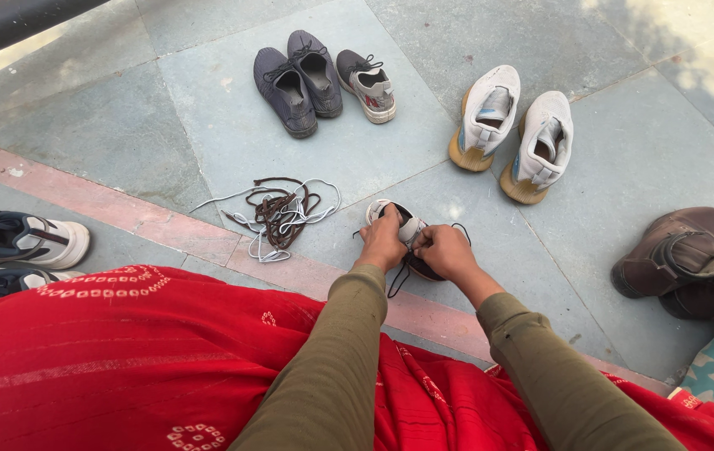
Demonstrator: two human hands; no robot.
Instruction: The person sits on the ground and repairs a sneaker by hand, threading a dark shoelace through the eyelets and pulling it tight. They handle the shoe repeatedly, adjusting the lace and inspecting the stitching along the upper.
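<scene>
Stone floor: L hand (384, 242) & R hand (445, 250) grip closed on black-white shoe (403, 230) btwn them

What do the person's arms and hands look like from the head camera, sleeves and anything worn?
Both arms are covered by long, plain olive-green sleeves that end at the wrists. The left hand and right hand are bare: no gloves, and no rings, watch or bracelets that can be made out. The sleeves show no markings or print, only soft folds in the fabric.
</scene>
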